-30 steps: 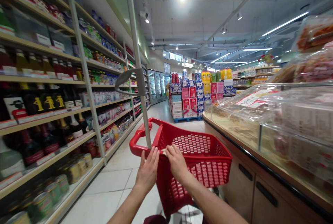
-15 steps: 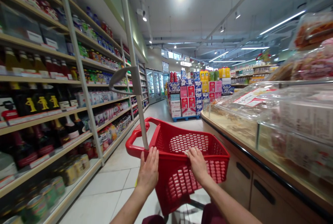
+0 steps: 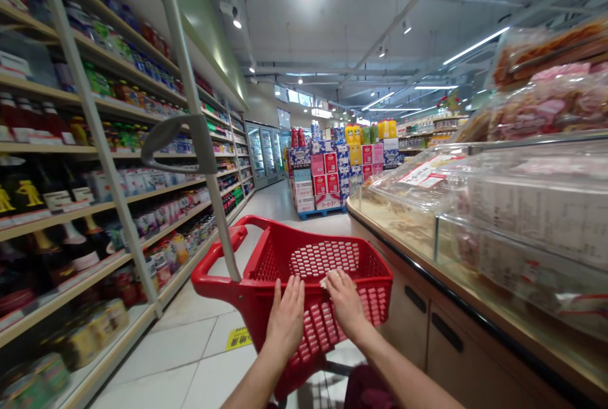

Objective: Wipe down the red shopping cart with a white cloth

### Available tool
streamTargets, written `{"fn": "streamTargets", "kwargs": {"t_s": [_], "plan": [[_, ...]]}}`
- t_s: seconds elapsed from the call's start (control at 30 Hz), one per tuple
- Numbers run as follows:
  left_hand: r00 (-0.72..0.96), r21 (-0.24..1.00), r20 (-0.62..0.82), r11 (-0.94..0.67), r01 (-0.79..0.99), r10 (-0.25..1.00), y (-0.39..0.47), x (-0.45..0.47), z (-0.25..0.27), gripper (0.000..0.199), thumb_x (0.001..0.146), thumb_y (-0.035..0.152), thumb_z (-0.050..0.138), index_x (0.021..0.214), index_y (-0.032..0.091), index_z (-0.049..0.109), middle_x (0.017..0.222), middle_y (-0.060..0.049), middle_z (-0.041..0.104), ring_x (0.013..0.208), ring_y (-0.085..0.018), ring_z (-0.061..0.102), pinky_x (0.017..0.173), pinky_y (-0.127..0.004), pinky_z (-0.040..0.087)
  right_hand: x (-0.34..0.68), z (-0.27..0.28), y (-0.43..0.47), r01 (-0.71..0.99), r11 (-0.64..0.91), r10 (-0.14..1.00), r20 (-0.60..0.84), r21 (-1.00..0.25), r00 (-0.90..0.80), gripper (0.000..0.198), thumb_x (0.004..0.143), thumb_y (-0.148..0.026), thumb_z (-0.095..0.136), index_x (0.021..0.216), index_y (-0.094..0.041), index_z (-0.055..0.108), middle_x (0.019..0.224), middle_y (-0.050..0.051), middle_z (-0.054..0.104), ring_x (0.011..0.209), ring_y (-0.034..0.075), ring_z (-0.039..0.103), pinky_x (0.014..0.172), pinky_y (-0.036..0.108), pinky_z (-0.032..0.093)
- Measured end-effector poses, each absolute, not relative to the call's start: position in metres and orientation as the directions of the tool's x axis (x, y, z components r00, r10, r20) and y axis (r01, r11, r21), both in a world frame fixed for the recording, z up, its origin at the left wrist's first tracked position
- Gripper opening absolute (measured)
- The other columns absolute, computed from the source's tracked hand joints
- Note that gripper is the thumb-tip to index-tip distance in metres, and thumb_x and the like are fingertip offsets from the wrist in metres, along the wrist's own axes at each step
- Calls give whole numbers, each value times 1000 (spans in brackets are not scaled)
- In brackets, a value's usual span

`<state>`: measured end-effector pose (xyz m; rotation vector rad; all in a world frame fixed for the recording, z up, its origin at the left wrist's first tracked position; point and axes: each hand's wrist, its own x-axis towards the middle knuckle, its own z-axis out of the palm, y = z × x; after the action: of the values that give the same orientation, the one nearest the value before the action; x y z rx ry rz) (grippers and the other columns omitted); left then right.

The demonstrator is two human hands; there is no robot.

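A red plastic shopping basket on wheels (image 3: 313,320) stands right in front of me, its side pierced with holes. Flat against its near rim lies my left hand (image 3: 286,314), open, the fingers stretched out. My right hand (image 3: 346,301) rests farther along the same rim with its fingers bent over the edge. A crumpled white tissue (image 3: 323,283) sticks out beside that thumb; most of it is hidden by the hand. From the basket's handle end rises a metal pole (image 3: 221,225) with a grey grip (image 3: 173,145), which neither hand touches. Little of the basket's inside shows.
Shelves of bottles and cans (image 3: 107,206) run along the left. On the right, a counter (image 3: 394,241) with packaged food in clear boxes stands close to the basket. Stacked cartons (image 3: 325,184) stand ahead, glass-door fridges (image 3: 266,149) beyond. A yellow floor sign (image 3: 239,338) lies left.
The basket has shifted left in view, and the shelves and counter have slid left too. My left hand has moved along the rim, away from the pole and closer to my right hand.
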<state>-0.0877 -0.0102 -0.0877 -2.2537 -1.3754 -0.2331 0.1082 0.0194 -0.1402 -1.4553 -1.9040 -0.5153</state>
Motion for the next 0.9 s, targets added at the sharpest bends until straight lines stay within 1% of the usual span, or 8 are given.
{"fn": "streamTargets", "kwargs": {"t_s": [0.1, 0.27, 0.43, 0.6, 0.67, 0.73, 0.8, 0.9], "plan": [[492, -327, 362, -386, 863, 792, -7, -85, -95, 61, 67, 11, 32, 128, 10, 32, 136, -10, 32, 127, -21, 24, 105, -47, 9, 133, -147, 21, 958, 280, 684, 713, -63, -153, 40, 80, -4, 37, 112, -21, 55, 121, 4, 52, 120, 22, 35, 98, 39, 30], [509, -357, 386, -385, 851, 769, 0, -82, -107, 64, 66, 11, 33, 130, 13, 28, 138, -8, 28, 129, -21, 20, 106, -47, 5, 194, -154, 15, 978, -16, 741, 655, -206, 150, 40, 78, -4, 34, 106, -17, 60, 118, 10, 53, 120, 23, 35, 96, 42, 31], [520, -337, 362, -412, 847, 774, 0, -63, -111, 63, 66, 10, 32, 128, 10, 32, 137, -9, 29, 128, -20, 21, 106, -45, 8, 189, -155, 20, 973, 160, 702, 712, -168, 8, 46, 75, -2, 34, 112, -19, 56, 123, 4, 50, 123, 21, 31, 99, 38, 29], [527, -348, 394, -408, 844, 753, 0, -63, -116, 63, 66, 9, 32, 129, 10, 31, 138, -9, 27, 129, -20, 19, 106, -45, 6, 196, -201, 14, 952, 54, 657, 729, -301, 193, 48, 74, -4, 33, 120, -11, 48, 130, 10, 42, 127, 21, 21, 99, 38, 32], [514, -354, 410, -388, 851, 754, 0, -65, -118, 62, 66, 10, 32, 128, 9, 32, 138, -10, 27, 129, -21, 18, 106, -44, 4, 193, -234, 1, 940, 56, 687, 696, -338, 209, 51, 74, -3, 31, 122, -13, 46, 131, 9, 40, 127, 19, 25, 97, 36, 36], [523, -365, 420, -389, 846, 742, 0, -67, -120, 62, 66, 10, 33, 128, 9, 32, 139, -9, 26, 129, -20, 17, 106, -43, 3, 185, -255, -12, 936, 106, 735, 661, -335, 153, 52, 74, -2, 28, 118, -16, 51, 126, 7, 47, 123, 17, 33, 93, 34, 41], [542, -373, 428, -405, 835, 723, 0, -69, -121, 62, 66, 10, 33, 128, 10, 32, 139, -8, 25, 129, -19, 17, 106, -42, 0, 177, -251, -19, 931, 171, 731, 675, -321, 98, 50, 75, -2, 27, 114, -16, 55, 122, 8, 51, 121, 17, 36, 92, 34, 42], [563, -383, 459, -419, 823, 687, -3, -72, -126, 62, 67, 12, 34, 129, 11, 30, 140, -8, 23, 130, -19, 14, 106, -42, -4, 171, -211, -17, 916, 265, 615, 784, -301, 80, 44, 79, -7, 31, 118, -13, 50, 129, 9, 43, 126, 20, 26, 100, 40, 33]]}}
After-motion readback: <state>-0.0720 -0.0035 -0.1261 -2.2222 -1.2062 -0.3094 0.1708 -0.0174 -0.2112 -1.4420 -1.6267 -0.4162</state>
